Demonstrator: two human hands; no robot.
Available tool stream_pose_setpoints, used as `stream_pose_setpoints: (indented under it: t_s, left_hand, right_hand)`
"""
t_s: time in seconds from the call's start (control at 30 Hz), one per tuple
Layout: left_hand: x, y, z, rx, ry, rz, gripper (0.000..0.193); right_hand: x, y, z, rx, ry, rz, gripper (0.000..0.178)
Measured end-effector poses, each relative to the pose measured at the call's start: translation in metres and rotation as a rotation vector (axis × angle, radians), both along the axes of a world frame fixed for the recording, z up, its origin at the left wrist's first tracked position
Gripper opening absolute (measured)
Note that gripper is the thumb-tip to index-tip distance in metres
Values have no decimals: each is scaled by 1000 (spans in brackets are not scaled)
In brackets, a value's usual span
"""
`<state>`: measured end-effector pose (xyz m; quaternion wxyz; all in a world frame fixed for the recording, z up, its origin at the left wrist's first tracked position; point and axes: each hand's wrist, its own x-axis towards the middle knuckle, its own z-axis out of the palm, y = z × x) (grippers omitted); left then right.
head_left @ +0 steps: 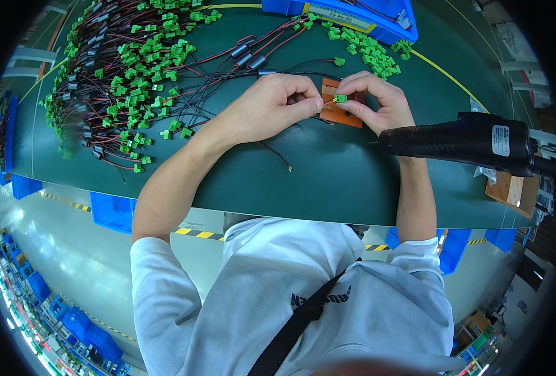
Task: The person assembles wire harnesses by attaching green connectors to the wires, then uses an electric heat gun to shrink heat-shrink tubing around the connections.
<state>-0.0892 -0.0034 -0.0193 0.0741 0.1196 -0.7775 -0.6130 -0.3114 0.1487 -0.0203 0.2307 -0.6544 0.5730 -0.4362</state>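
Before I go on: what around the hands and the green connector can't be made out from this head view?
- Wire end at the green connector: too small, and fingers of the left hand and right hand cover it.
- Orange block: mostly hidden under both hands.
- Black power tool: its rear is lost in the dark right rim.
- Blue bin: cut off by the top edge.
- Wire pile: single wires too tangled to trace.

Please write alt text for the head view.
Two bare hands, left hand and right hand, pinch a small green plastic connector above an orange block on a dark green table; a black power screwdriver hangs alongside.
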Motion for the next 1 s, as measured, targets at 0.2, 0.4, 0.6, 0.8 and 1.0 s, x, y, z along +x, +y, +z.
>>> stream_pose_setpoints:
  t_s: [0.2,0.4,0.6,0.8,1.0]
  left_hand:
    - [-2,0,0,31,-8,-4,20]
    - [-1,1,-1,14,5,-2,20]
    - [-2,3,0,31,13,-3,19]
    - [-1,5,3,-46,-1,23,19]
    - [-1,5,3,-120,19,38,19]
  right_hand:
    - [0,1,1,-7,31,-12,20]
    - [0,-1,0,-33,43,6,22]
    - [0,1,4,-39,91,-12,23]
    - [-1,0,3,-55,107,-1,21]
    - [2,-1,3,-74,133,5,20]
